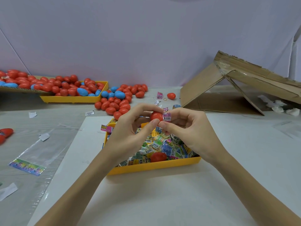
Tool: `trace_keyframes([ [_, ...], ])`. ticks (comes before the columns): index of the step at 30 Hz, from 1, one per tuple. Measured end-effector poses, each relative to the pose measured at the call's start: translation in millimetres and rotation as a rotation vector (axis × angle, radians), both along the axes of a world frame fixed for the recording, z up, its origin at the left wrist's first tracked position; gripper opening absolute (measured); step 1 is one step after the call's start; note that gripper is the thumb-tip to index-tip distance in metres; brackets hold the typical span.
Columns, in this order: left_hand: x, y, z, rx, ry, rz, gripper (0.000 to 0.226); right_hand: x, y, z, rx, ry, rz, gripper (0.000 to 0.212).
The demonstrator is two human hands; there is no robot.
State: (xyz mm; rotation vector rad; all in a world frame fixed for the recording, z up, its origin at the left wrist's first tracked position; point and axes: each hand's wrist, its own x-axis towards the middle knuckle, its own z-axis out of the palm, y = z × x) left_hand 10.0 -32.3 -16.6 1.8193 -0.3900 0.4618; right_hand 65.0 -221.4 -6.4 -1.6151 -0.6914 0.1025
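Red egg (156, 116) is pinched between thumb and fingers of the left hand (130, 132), above the yellow tray (153, 166). The right hand (187, 129) pinches a pink packet (167, 116) – we note its end touching the egg. The tray, heaped with small packets, sits on the bench (146, 201). Beyond it we log a pile of red and blue eggs (117, 103) – cardboard box (228, 88) far right.

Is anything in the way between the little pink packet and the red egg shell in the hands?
Nothing visible. The small pink barcoded packet, pinched by the right hand, sits right against the red plastic egg shell that the left hand holds.
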Motion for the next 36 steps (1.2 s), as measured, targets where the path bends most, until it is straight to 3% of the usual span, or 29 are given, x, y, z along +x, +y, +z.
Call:
trace_keyframes([
  [10,0,7,4,0.059,-0.025,-0.041,0.031,-3,-1,3,0.000,0.030,-0.007,0.027],
  [15,-1,4,2,0.113,-0.079,-0.069,0.051,-3,-3,6,0.003,0.095,-0.019,0.029],
  [21,3,-3,-4,0.379,-0.327,0.189,0.057,-4,0,2,-0.041,0.166,-0.010,0.038],
  [24,6,0,-6,0.505,-0.404,0.219,0.054,-6,2,1,0.017,0.326,0.048,0.040],
  [32,6,2,-7,0.696,-0.409,0.221,0.054,-5,6,3,0.252,0.997,0.286,0.032],
  [36,7,2,-7,0.702,-0.411,0.232,0.053,-4,6,1,0.308,1.127,0.371,0.029],
])
